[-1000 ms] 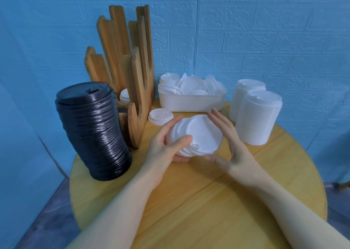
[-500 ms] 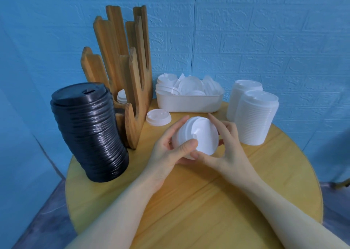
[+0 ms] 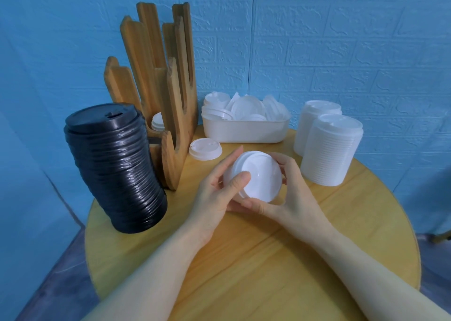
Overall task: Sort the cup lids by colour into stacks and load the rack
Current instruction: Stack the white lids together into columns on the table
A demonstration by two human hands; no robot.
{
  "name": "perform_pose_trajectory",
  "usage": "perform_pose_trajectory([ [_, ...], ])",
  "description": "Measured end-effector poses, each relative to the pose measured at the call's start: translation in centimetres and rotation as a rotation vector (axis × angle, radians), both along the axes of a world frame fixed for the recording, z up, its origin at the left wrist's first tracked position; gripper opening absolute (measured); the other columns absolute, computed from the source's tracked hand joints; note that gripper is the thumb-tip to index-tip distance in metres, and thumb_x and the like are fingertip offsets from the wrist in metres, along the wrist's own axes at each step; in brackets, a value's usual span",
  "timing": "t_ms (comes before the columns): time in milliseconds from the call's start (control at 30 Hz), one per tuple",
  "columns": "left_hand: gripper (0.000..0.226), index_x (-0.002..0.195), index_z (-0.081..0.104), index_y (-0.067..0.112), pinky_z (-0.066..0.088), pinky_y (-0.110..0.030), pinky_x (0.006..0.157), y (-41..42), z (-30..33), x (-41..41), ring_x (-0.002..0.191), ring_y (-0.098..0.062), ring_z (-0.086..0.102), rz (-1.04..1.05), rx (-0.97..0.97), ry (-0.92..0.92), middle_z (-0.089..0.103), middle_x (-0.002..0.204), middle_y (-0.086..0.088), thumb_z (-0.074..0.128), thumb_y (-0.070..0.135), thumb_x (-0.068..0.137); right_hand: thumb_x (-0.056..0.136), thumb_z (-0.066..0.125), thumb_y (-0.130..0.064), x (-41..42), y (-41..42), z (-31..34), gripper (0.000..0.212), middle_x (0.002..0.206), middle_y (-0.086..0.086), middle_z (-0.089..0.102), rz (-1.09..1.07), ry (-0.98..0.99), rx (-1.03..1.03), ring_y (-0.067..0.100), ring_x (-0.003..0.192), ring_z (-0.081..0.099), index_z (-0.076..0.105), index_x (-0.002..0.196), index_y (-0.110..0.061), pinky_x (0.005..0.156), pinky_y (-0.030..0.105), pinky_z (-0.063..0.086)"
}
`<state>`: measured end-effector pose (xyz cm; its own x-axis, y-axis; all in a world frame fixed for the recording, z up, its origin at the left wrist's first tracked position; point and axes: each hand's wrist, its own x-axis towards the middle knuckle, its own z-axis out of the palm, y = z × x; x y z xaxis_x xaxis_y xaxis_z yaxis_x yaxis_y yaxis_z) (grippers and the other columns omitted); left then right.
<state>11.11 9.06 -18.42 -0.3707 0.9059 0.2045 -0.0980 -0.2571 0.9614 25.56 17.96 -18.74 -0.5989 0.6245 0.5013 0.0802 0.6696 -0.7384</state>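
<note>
At the far left of the round yellow wooden tabletop (image 3: 244, 272) stands a tall, slightly leaning stack of black plastic cup lids (image 3: 114, 169). Just behind and to its right rises the wooden rack with upright slats (image 3: 158, 89); a small white lid (image 3: 157, 121) sits low between its slats. On the tabletop just right of the rack's near end lies a single white plastic lid (image 3: 205, 148), flat and apart from the others.

In the middle, above the tabletop, both hands hold a small bundle of white plastic lids (image 3: 256, 176), tilted so its face turns toward the camera. The left hand (image 3: 219, 193) curls round the bundle's left edge, thumb pressed on the front face and fingers behind. The right hand (image 3: 290, 193) cups the right and lower edge, its fingers curled over the far rim and its thumb under the near side. The two hands nearly touch beneath the bundle.

Behind the hands, against the blue brick-patterned wall (image 3: 341, 40), a white rectangular plastic tub (image 3: 244, 130) holds a loose heap of white lids lying at mixed angles. At the right stand two upright stacks of white plastic lids, the nearer stack (image 3: 329, 152) in front of and partly covering the farther stack (image 3: 314, 115).
</note>
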Motion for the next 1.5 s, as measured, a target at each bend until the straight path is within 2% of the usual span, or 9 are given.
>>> perform_pose_trajectory([
  [200,0.049,0.129,0.062,0.047,0.06,-0.044,0.071,0.1,0.0,-0.4,0.11,-0.019,0.068,-0.057,-0.027,-0.113,0.062,0.135,0.008,0.068,0.032,0.082,0.071,0.083,-0.046,-0.1,0.3,-0.4,0.094,0.142,-0.01,0.04,0.071,-0.03,-0.046,0.005,0.135,0.038,0.028,0.145,-0.024,0.108,0.02,0.035],
  [300,0.044,0.126,0.064,0.043,0.061,-0.045,0.07,-0.2,0.1,-0.3,0.092,-0.022,0.072,-0.105,-0.06,-0.118,0.063,0.134,0.003,0.073,0.033,0.083,0.065,0.081,-0.055,0.1,0.5,-0.4,0.098,0.141,-0.013,0.042,0.069,-0.059,-0.085,0.003,0.133,0.04,0.03,0.144,-0.027,0.108,0.023,0.037],
  [400,0.043,0.125,0.058,0.049,0.061,-0.041,0.064,-0.1,0.2,-0.2,0.076,-0.019,0.07,-0.016,-0.101,0.062,0.062,0.124,0.007,0.068,0.043,0.084,0.061,0.078,-0.059,0.2,0.9,-0.4,0.101,0.141,-0.016,0.043,0.072,-0.1,-0.138,0.0,0.131,0.041,0.031,0.146,-0.029,0.109,0.031,0.039],
  [533,0.04,0.121,0.052,0.06,0.047,-0.024,0.095,0.0,-0.5,-1.2,0.106,-0.004,0.057,0.137,-0.162,0.39,0.054,0.12,0.012,0.061,0.065,0.082,0.063,0.081,-0.057,0.1,1.2,-0.9,0.106,0.147,-0.015,0.038,0.088,-0.146,-0.179,0.0,0.136,0.036,0.025,0.15,-0.033,0.114,0.035,0.036],
  [700,0.064,0.134,0.045,0.049,0.038,-0.011,0.093,-0.3,-0.6,-2.2,0.123,0.001,0.048,0.11,-0.245,0.421,0.043,0.141,0.012,0.061,0.065,0.075,0.059,0.081,-0.048,0.0,1.2,-1.1,0.113,0.14,-0.021,0.043,0.092,-0.146,-0.282,-0.009,0.127,0.043,0.021,0.152,-0.025,0.105,0.014,0.037],
  [867,0.109,0.154,0.022,0.038,0.028,-0.012,0.107,-0.3,-1.3,-2.1,0.137,0.004,0.034,-0.034,-0.246,0.454,0.032,0.151,0.02,0.077,0.058,0.063,0.05,0.083,-0.069,0.3,1.5,-1.5,0.125,0.149,-0.01,0.038,0.125,-0.157,-0.282,0.001,0.136,0.038,0.022,0.151,-0.027,0.112,0.027,0.034],
  [1100,0.101,0.144,0.031,0.046,0.032,-0.012,0.11,-0.1,-1.7,-3.7,0.138,0.005,0.037,-0.073,-0.234,0.517,0.038,0.149,0.02,0.085,0.051,0.059,0.088,0.06,-0.038,0.3,1.6,-1.5,0.05,0.141,-0.003,0.046,0.215,-0.087,-0.331,-0.002,0.128,0.044,0.044,0.136,-0.032,0.106,0.014,0.036],
  [1300,0.096,0.14,0.037,0.038,0.027,0.002,0.1,-0.8,-1.6,-5.4,0.124,0.024,0.031,0.007,-0.223,0.594,0.036,0.141,0.02,0.085,0.045,0.057,0.095,0.058,-0.031,-0.5,1.1,-2.3,0.042,0.134,-0.007,0.058,0.22,-0.094,-0.258,0.007,0.126,0.053,0.051,0.136,-0.029,0.105,0.026,0.042],
  [1500,0.089,0.138,0.038,0.036,0.034,0.003,0.09,-1.1,-2.1,-6.0,0.121,0.017,0.039,0.02,-0.244,0.53,0.042,0.139,0.017,0.092,0.024,0.067,0.094,0.052,-0.027,-1.8,2.4,-0.5,0.026,0.117,-0.008,0.068,0.181,-0.073,-0.266,0.001,0.11,0.059,0.064,0.117,-0.028,0.095,0.013,0.041],
])
